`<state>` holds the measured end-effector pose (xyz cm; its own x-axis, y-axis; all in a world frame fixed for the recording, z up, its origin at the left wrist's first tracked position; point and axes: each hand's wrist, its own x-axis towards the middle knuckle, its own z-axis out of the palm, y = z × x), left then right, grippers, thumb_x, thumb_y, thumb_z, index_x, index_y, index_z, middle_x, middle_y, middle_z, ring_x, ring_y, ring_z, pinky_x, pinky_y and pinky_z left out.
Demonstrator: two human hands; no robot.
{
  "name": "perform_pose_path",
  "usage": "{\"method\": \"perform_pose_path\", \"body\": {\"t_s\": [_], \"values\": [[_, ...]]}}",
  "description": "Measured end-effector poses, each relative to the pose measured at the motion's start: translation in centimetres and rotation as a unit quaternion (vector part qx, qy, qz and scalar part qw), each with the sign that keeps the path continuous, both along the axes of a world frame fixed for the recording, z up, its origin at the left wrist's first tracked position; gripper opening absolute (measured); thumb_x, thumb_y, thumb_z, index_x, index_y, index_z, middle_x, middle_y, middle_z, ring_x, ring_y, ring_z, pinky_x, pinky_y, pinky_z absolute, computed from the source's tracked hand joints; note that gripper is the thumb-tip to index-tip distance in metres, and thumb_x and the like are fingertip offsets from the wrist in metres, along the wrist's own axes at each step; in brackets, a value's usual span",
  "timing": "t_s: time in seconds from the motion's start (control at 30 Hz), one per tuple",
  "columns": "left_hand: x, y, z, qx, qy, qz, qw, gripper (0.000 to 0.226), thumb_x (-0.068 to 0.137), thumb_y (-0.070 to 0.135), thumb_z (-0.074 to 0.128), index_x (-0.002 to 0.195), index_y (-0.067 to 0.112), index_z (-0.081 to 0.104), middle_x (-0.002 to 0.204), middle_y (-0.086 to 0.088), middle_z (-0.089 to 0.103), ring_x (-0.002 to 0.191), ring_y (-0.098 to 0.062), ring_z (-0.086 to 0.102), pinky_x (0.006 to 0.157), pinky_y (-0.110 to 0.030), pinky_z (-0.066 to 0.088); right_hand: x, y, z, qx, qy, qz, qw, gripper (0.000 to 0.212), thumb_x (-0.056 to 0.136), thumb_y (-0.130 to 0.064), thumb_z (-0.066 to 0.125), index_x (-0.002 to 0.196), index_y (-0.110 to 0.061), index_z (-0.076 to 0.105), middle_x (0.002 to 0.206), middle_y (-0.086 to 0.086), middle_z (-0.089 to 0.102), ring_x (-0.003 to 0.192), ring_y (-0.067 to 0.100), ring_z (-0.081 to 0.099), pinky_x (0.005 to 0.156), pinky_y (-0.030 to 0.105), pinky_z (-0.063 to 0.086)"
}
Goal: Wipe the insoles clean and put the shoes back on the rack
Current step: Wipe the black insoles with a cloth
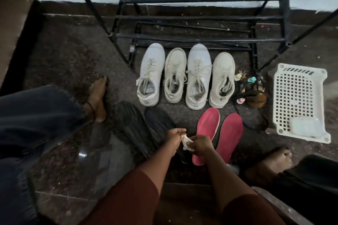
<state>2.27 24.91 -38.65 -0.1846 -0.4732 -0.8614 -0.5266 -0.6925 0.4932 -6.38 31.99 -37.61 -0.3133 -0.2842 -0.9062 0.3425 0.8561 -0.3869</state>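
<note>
Four white shoes (198, 76) face the black rack (182, 17); pink insoles (208, 124), black insoles (131, 120) lie flat nearby

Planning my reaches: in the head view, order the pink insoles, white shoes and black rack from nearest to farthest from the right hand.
1. Pink insoles, just beside the right hand holding the wipe.
2. White shoes, in a row ahead.
3. Black rack, behind the shoes.

Pink insoles (219, 133), white shoes (186, 76), black rack (182, 16), white basket (300, 97).
</note>
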Motion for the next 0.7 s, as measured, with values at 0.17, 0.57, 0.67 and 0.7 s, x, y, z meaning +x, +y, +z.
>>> {"method": "perform_pose_path", "body": {"t_s": [0.17,0.57,0.67,0.7], "values": [[3.2,-0.9,-0.2,-0.024,-0.025,0.099,0.994,0.033,0.09,-0.014,0.044,0.122,-0.012,0.055,0.092,-0.013,0.062,0.069,-0.014,0.053,0.057,-0.008,0.043,1.6,-2.4,0.0,-0.025,-0.077,0.092,0.992,0.026,0.081,0.012,0.055,0.07,-0.012,0.061,0.077,0.015,0.058,0.069,0.025,0.055,0.064,0.034,0.045],[13.2,-3.4,-2.7,-0.052,-0.326,0.156,0.931,0.069,0.083,0.021,0.071,0.139,0.0,0.036,0.138,-0.025,0.042,0.129,-0.039,0.04,0.098,-0.043,0.038,5.0,-2.2,-1.2,-0.053,-0.111,-0.05,0.991,0.035,0.08,0.02,0.053,0.069,-0.009,0.038,0.082,0.015,0.06,0.06,0.018,0.068,0.044,0.026,0.053],[13.3,-3.9,-3.4,-0.038,-0.311,0.154,0.937,0.071,0.083,0.024,0.072,0.14,0.002,0.035,0.139,-0.024,0.044,0.125,-0.039,0.045,0.095,-0.042,0.041,5.0,-2.1,-1.0,-0.061,-0.111,-0.023,0.992,0.029,0.081,0.017,0.055,0.095,-0.008,0.048,0.092,0.015,0.057,0.072,0.019,0.067,0.048,0.027,0.054],[13.2,-4.0,-3.5,-0.035,-0.301,0.158,0.94,0.069,0.083,0.023,0.072,0.139,0.002,0.036,0.137,-0.023,0.047,0.122,-0.038,0.049,0.093,-0.042,0.042,5.0,-2.1,-0.9,-0.064,-0.12,-0.018,0.991,0.027,0.082,0.016,0.055,0.097,-0.007,0.051,0.091,0.014,0.058,0.074,0.018,0.066,0.05,0.026,0.055]]}}
